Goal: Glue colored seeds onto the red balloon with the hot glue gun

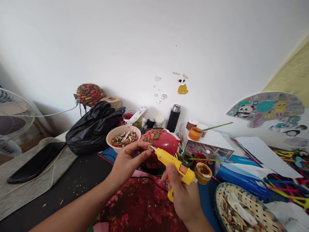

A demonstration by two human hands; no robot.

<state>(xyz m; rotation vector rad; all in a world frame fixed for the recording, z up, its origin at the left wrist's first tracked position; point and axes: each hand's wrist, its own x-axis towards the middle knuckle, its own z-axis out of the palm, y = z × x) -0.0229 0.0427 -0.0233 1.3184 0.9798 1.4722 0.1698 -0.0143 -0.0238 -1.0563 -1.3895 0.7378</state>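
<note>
My right hand (184, 195) is wrapped round a yellow hot glue gun (172, 162), its nozzle pointing up and left. Between the thumb and fingertips of my left hand (131, 158) is a small brownish shell piece (151, 148), right at the nozzle tip. Just behind them rests a red balloon (166, 142), partly covered with red and green painted shell pieces (151, 136). To its left, a pale bowl (110, 141) holds many loose shell pieces, painted on one side. My left hand hides part of the balloon's lower side.
Open paint jars (203, 174) with green sticks stand right of the glue gun. A woven basket (218, 206) of scraps sits at front right, near a blue tissue pack (241, 180). A black plastic bag (93, 129), a black flask (173, 119) and a fan (14, 119) stand farther back.
</note>
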